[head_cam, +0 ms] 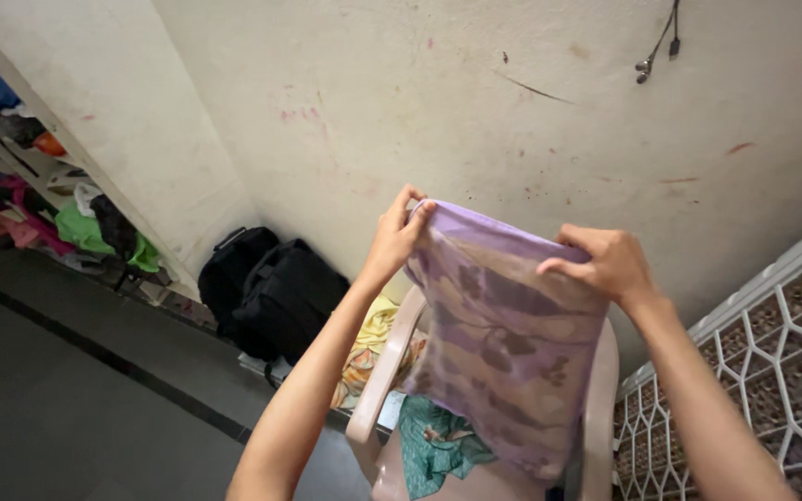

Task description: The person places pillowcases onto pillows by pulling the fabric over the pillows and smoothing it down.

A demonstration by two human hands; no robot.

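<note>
Above a pink plastic chair [596,417], left hand [396,232] and right hand [610,263] pinch a purple cloth's [503,343] top edge, seemingly so it hangs flat.

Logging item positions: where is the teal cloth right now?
In the head view, the teal cloth lies on the chair seat, bottom centre, below the purple cloth.

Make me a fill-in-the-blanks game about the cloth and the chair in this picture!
1. Both hands, left hand and right hand, hold up a ____ cloth with a leaf pattern.
2. Below the cloth stands a pink plastic ____.
3. On the chair seat lies a ____ garment.
4. A black ____ leans on the wall to the left of the chair.

Missing words: purple; chair; teal; bag
</note>
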